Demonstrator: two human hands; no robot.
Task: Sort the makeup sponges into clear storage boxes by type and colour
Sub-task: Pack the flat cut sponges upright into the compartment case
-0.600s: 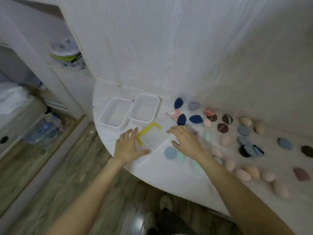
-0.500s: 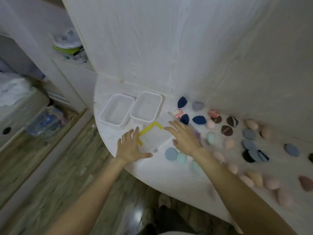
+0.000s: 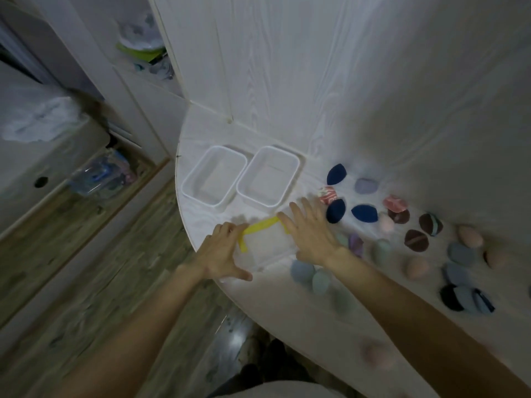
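Two empty clear storage boxes (image 3: 214,179) (image 3: 267,175) stand side by side at the table's back left. In front of them lies a flat clear lid with a yellow edge (image 3: 268,239). My left hand (image 3: 221,254) rests at the lid's left side, fingertips at the yellow strip and thumb spread. My right hand (image 3: 310,234) lies flat with straight fingers on the lid's right side. Makeup sponges are scattered to the right: navy teardrops (image 3: 364,213), a lavender one (image 3: 365,185), dark brown ones (image 3: 416,240), pale blue and mint ones (image 3: 300,271), pink eggs (image 3: 416,268) and grey-blue puffs (image 3: 459,252).
The round white table (image 3: 287,305) stands against a white wood-grain wall (image 3: 316,81); its curved edge runs just under my left wrist. Shelves with clutter (image 3: 143,44) and a floor-level bin (image 3: 97,173) are to the left. A pink sponge (image 3: 373,354) lies near the front edge.
My right hand has slid left and forward off the sponges onto the lid's right side. My left hand has shifted slightly to the lid's left edge. The view has moved closer.
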